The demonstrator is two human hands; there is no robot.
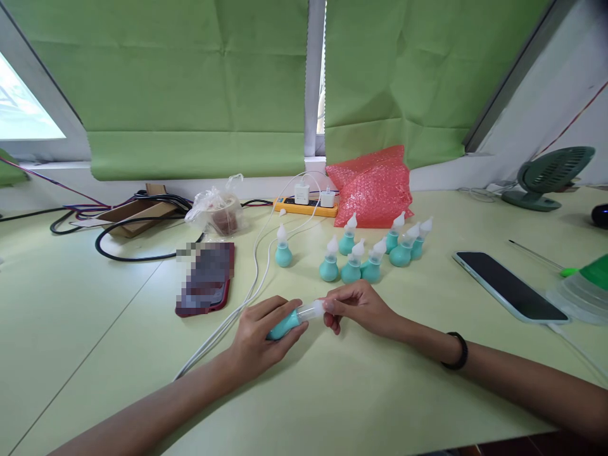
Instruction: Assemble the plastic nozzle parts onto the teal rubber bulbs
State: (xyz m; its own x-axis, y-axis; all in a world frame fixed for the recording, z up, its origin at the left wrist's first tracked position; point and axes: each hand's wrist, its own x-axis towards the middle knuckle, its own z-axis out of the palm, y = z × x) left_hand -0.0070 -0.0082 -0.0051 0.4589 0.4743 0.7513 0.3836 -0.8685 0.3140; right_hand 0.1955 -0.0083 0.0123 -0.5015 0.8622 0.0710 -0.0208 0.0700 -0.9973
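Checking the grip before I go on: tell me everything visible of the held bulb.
The bulb has a teal, rubbery-looking body, a clear tubular neck and a translucent whitish tip. It is held nearly sideways between the hands, tip to the right. The left hand grips the body, partly hiding it; the right hand pinches the tip, covering its end. Whether it touches the table, I cannot tell.

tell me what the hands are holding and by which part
A small squeeze bulb: the left hand grips its teal body, the right hand pinches its whitish tip.
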